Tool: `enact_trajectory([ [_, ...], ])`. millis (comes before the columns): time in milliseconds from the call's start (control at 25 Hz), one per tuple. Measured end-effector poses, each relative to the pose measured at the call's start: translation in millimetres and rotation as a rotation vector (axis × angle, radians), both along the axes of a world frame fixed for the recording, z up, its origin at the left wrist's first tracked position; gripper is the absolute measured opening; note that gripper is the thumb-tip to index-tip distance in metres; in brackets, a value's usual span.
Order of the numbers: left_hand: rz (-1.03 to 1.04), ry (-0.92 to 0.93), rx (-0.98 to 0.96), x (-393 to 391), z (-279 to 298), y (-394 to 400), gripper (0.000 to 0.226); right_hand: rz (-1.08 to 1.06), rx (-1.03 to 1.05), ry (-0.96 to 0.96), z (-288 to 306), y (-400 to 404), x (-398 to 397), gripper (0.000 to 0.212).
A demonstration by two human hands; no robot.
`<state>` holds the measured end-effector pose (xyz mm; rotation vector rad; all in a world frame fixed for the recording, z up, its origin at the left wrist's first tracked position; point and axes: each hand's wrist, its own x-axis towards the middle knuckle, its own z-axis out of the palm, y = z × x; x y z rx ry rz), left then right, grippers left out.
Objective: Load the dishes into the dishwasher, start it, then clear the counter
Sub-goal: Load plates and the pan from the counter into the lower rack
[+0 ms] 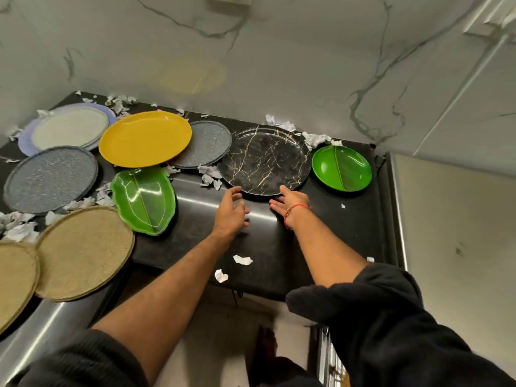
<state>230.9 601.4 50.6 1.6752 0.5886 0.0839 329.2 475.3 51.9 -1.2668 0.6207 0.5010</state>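
A black plate with gold veins point(265, 159) lies on the dark counter point(321, 233), near the wall. My left hand point(231, 209) and my right hand point(289, 203) reach side by side to its near rim, fingers spread and holding nothing; the fingertips are at or just short of the rim. To the right sits a round green plate point(342, 168). On the left lie a yellow plate point(145, 138), a green leaf-shaped dish point(145, 199), two grey speckled plates point(50, 178) point(208, 143), a pale plate on a lilac one point(69, 128) and two tan plates point(83, 251).
Crumpled paper scraps point(242, 259) lie scattered over the counter, among the plates and along the marble wall point(279, 65). A steel strip point(212, 196) crosses the counter under my hands. The counter's right end meets a steel edge point(398, 213).
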Motion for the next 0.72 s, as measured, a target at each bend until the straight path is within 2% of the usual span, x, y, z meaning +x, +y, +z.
enact_trajectory([
  [120,0.015,0.019,-0.012,2.3,-2.0,2.1,0.038,-0.055,0.003,0.019,-3.8,6.2,17.9,0.035],
  [200,0.01,0.03,-0.028,-1.1,0.0,5.6,0.039,-0.06,0.013,-0.102,-2.4,8.7,23.2,0.032],
  [280,0.004,0.041,-0.038,-7.7,1.9,10.0,0.04,-0.05,-0.004,-0.303,8.6,10.6,25.4,0.024],
  [320,-0.001,0.042,-0.039,-13.2,4.0,12.0,0.04,-0.058,-0.042,-0.411,18.2,10.5,24.8,0.017],
  [480,-0.021,-0.005,-0.026,-38.6,11.5,19.6,0.037,-0.104,-0.529,-0.815,69.0,-20.5,1.2,0.01],
  [600,-0.045,-0.042,-0.009,-63.5,19.3,25.0,0.036,-0.248,-0.616,-0.984,96.9,-71.9,-49.5,0.008],
  [720,-0.101,-0.09,0.01,-92.9,31.1,16.8,0.034,-0.447,-0.62,-0.98,105.6,-126.8,-113.9,0.01],
])
